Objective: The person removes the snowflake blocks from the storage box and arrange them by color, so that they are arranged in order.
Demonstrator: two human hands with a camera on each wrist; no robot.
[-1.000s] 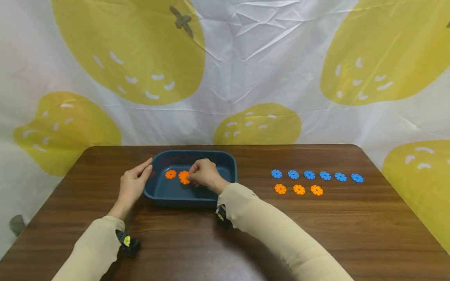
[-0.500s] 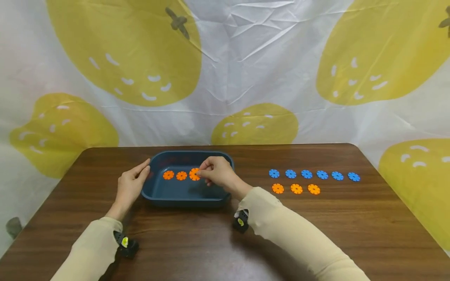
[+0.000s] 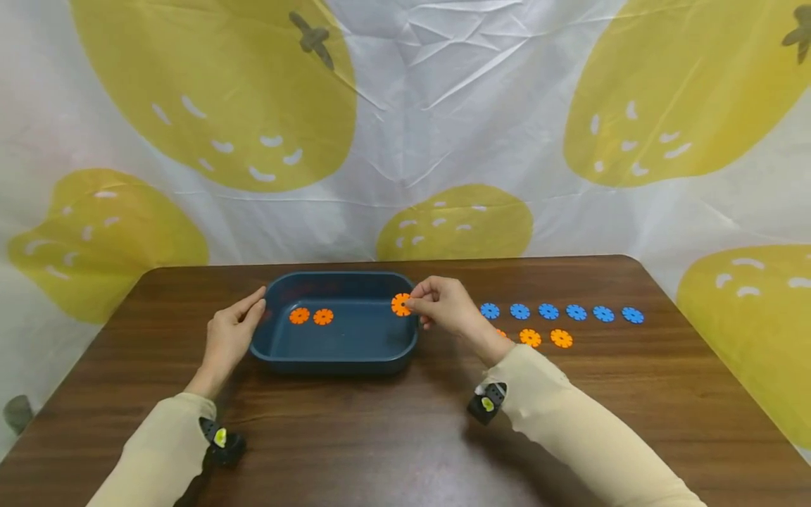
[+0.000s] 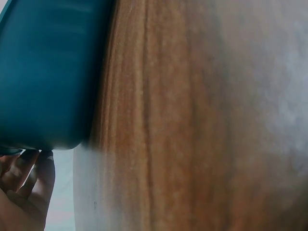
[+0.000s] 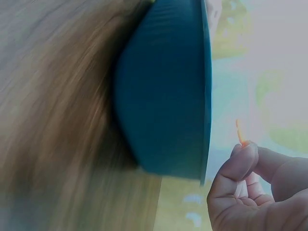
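In the head view my right hand (image 3: 450, 310) pinches an orange notched plastic disc (image 3: 400, 305) by its edge, held up at the right end of a dark blue basin (image 3: 336, 367). The right wrist view shows this disc (image 5: 240, 132) edge-on between thumb and finger, above the rim. Two more orange notched discs (image 3: 299, 316) lie side by side on the basin floor. At the basin's left end, my left hand (image 3: 229, 334) touches the rim with extended fingers. Its fingertips (image 4: 45, 156) meet the outside of the wall in the left wrist view.
Right of the basin, several blue notched discs (image 3: 548, 311) lie in a row on the wooden table (image 3: 355, 436). A shorter row of orange discs (image 3: 561, 339) lies in front of them, one partly hidden by my right wrist. A fruit-print cloth (image 3: 405, 141) hangs behind.
My right hand has lifted the orange disc and carried it rightward from beside the other two to the basin's right end. The left hand stays at the left rim.
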